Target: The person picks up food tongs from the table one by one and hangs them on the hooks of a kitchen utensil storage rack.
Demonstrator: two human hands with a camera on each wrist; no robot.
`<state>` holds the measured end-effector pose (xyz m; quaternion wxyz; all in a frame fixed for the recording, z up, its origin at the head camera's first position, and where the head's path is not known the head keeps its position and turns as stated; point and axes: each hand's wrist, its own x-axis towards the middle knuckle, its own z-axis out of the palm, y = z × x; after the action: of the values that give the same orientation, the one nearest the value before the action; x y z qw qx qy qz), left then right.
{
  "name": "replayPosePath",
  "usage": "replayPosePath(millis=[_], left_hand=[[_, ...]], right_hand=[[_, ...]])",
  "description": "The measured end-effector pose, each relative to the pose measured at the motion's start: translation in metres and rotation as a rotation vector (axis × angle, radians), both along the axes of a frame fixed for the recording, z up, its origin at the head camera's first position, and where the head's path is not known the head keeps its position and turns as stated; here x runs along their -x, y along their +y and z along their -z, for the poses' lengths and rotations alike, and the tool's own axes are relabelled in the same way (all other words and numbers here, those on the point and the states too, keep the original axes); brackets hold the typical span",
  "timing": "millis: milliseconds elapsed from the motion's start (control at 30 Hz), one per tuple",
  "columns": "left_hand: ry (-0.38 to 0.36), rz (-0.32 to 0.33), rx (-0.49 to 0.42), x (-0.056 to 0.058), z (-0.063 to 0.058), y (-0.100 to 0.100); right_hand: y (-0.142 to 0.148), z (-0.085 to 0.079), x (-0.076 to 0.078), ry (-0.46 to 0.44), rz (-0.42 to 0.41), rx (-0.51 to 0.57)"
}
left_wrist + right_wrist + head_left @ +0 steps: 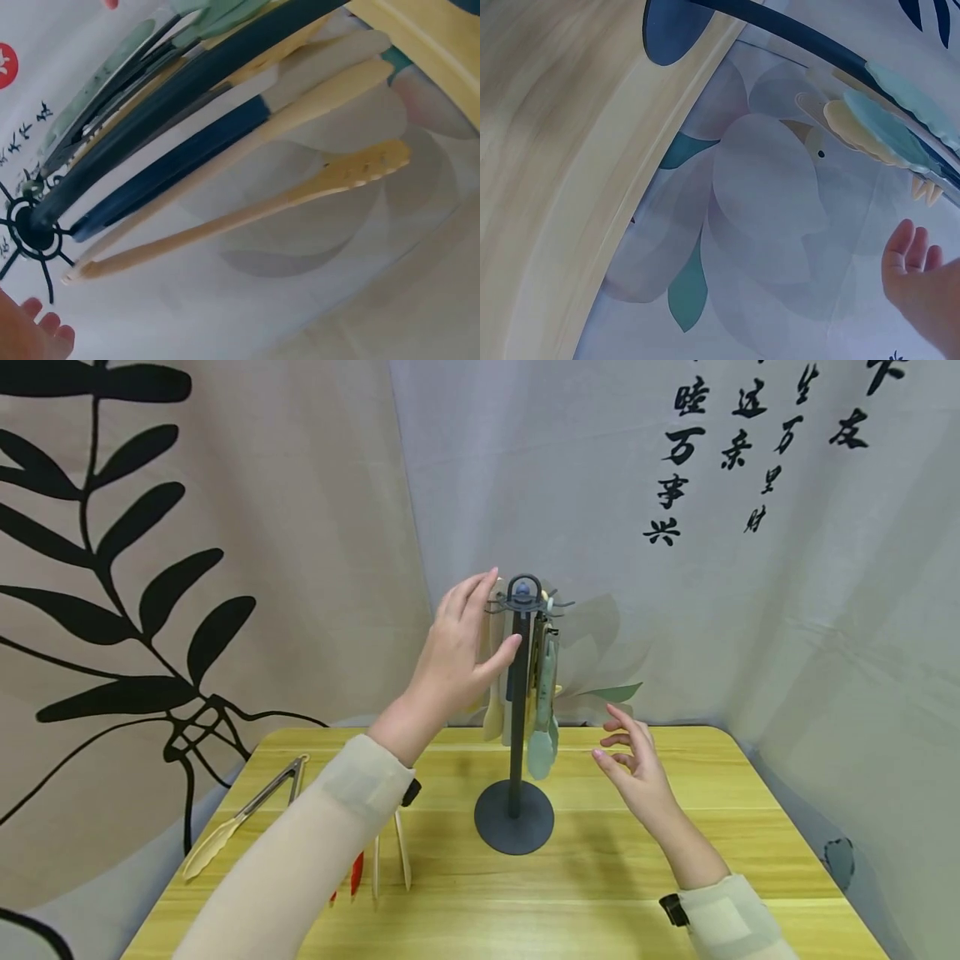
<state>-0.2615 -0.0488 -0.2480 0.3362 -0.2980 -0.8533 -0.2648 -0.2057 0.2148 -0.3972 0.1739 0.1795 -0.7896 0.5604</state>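
Observation:
A dark grey utensil stand (519, 718) with a round base rises from the table, a ring of hooks at its top. My left hand (456, 652) is raised beside those hooks, fingers extended and holding nothing. In the left wrist view its fingertips appear just below the hook ring (34, 231). Several utensils hang there, among them a yellow pasta server (352, 169) with a wooden handle and a utensil with a dark blue handle (180, 172). Mint-green utensils (542, 752) hang on the right side. My right hand (636, 768) hovers right of the stand, fingers loosely bent around nothing.
Tongs with cream tips (213, 847) lie at the left of the wooden table (465, 918). Nearer the middle, a red-ended utensil (357, 872) and pale-ended ones (403, 856) show partly behind my left sleeve. A printed curtain (525, 468) hangs behind the table.

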Motion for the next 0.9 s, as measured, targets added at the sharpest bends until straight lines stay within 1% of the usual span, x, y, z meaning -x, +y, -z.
replayPosePath(millis=[133,267,367,467,600,733,800,900], left_hand=[[-0.035,0.009,-0.067,-0.001,0.014,-0.013],[-0.073,0.011,-0.142,-0.002,0.033,-0.030],[-0.122,-0.030,-0.159,-0.004,0.050,-0.045],[-0.196,-0.083,-0.151,-0.008,0.068,-0.062],[-0.314,-0.144,-0.128,-0.012,0.098,-0.084],[-0.437,-0.234,-0.079,-0.019,0.135,-0.103],[-0.480,-0.283,-0.043,-0.022,0.155,-0.111],[-0.557,-0.344,0.004,-0.029,0.181,-0.121]], right_hand=[[0.004,0.001,0.001,0.006,-0.006,-0.009],[0.008,0.001,0.001,-0.012,0.002,-0.036],[0.012,0.000,0.001,-0.012,-0.002,-0.058],[0.015,-0.001,0.003,0.005,-0.021,-0.073],[0.019,-0.004,0.004,0.032,-0.045,-0.094],[0.023,-0.012,0.003,0.042,-0.040,-0.144],[0.023,-0.019,0.001,0.047,-0.025,-0.184],[0.020,-0.035,-0.005,0.053,-0.008,-0.239]])
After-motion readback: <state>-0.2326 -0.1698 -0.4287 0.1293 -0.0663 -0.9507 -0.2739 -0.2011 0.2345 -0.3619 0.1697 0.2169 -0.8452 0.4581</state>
